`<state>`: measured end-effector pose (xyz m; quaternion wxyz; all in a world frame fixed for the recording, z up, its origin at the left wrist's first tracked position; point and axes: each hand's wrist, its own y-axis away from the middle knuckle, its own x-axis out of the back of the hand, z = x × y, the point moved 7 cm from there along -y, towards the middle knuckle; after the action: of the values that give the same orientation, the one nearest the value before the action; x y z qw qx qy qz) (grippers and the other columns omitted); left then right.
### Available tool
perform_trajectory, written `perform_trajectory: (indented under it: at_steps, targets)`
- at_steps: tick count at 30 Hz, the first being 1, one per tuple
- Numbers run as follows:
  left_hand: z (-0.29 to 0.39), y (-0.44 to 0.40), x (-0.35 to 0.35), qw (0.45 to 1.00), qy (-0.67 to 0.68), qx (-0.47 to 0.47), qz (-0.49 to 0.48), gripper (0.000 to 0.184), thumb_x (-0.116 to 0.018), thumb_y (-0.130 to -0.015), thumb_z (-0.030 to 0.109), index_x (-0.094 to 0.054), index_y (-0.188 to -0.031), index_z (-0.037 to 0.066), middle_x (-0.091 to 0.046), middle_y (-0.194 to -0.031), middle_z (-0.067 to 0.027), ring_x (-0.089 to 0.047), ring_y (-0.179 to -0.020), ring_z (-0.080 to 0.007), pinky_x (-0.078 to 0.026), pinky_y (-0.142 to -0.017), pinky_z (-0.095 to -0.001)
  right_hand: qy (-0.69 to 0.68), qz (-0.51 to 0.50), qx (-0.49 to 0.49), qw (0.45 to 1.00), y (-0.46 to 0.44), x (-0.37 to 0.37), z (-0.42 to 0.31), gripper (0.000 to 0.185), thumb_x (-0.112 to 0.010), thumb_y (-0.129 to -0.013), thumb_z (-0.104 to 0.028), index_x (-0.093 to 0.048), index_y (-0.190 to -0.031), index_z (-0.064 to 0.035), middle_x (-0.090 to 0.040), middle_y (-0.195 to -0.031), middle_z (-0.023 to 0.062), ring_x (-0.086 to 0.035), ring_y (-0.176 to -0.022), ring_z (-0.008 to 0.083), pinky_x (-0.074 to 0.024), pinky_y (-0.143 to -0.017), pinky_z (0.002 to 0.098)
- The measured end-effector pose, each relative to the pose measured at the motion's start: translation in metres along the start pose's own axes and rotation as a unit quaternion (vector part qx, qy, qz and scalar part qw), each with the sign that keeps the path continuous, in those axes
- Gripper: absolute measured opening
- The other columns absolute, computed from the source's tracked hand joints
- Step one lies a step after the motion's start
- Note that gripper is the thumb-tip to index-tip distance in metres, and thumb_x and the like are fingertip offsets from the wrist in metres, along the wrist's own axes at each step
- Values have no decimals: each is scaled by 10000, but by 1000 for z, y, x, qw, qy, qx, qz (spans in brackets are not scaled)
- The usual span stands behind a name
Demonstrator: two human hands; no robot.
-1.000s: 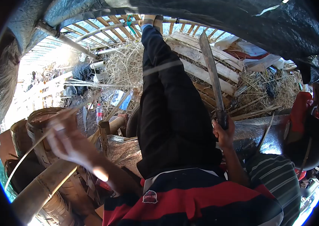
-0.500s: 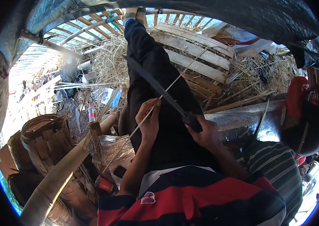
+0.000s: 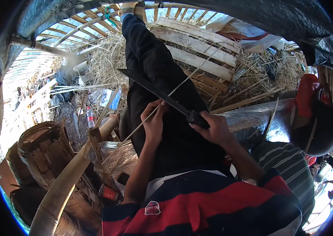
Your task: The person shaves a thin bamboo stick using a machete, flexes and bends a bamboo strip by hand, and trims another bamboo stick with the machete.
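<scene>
My left hand [image 3: 153,122] is closed, pinching a long thin bamboo strip [image 3: 192,74] above my lap. The strip runs slantwise from the lower left up past the wooden slats. In my right hand [image 3: 217,129] is the dark handle of a machete [image 3: 149,87]. Its long blade points up and left, crossing the strip just above my left fingers. Whether the edge touches the strip, I cannot tell.
Woven bamboo baskets [image 3: 42,153] and a thick bamboo pole [image 3: 58,192] stand at the left. A plastic bottle [image 3: 90,117] lies beyond. Wooden slats [image 3: 198,49] and straw [image 3: 107,59] cover the ground ahead. Striped cloth [image 3: 286,169] is at the right.
The machete blade has swung to a flatter angle, its tip lower and farther left. My right hand has turned slightly with it. My left hand still pinches the strip; the whole view has shifted a little.
</scene>
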<state>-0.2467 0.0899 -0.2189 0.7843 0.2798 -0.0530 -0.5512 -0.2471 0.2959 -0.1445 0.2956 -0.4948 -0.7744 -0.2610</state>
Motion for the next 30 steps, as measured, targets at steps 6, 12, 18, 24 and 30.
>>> perform_trajectory:
  at_steps: [6,12,18,24,30]
  targets:
    - [-20,1,-10,992,99,62,-45,163,-628,-952,101,-668,-1059,-15,-685,-910,-34,-632,-798,-79,-520,-760,-227,-14,-42,-21,999,2,-2,5,391,-753,-831,-355,-604,-998,-34,-666,-760,142,-695,-695,321,-522,-587,374]
    - [-20,6,-11,984,135,110,-21,196,-590,-977,152,-638,-1091,0,-669,-880,-27,-603,-764,-68,-497,-713,-211,-41,-49,-51,997,-1,-2,18,396,-733,-846,-369,-598,-987,-25,-648,-753,160,-679,-713,346,-510,-601,392]
    - [-22,46,9,958,154,235,-53,176,-582,-984,207,-605,-975,33,-599,-790,-9,-567,-697,-89,-473,-671,-243,-139,-64,-101,983,1,-7,35,386,-719,-865,-356,-616,-962,4,-633,-766,178,-661,-725,346,-491,-642,383]
    - [61,49,5,956,-257,35,-139,295,-595,-968,280,-610,-892,-4,-576,-752,-74,-572,-672,-154,-463,-659,-276,-182,-70,-126,973,0,-15,43,410,-707,-881,-361,-608,-994,20,-628,-764,176,-649,-697,330,-481,-628,372]
    - [34,-12,-21,827,-521,-177,-115,222,-606,-936,198,-627,-932,-23,-643,-771,-196,-639,-722,-374,-486,-640,-405,-148,-62,-120,980,-2,-11,39,416,-709,-880,-356,-593,-988,29,-624,-741,192,-651,-679,352,-478,-600,379]
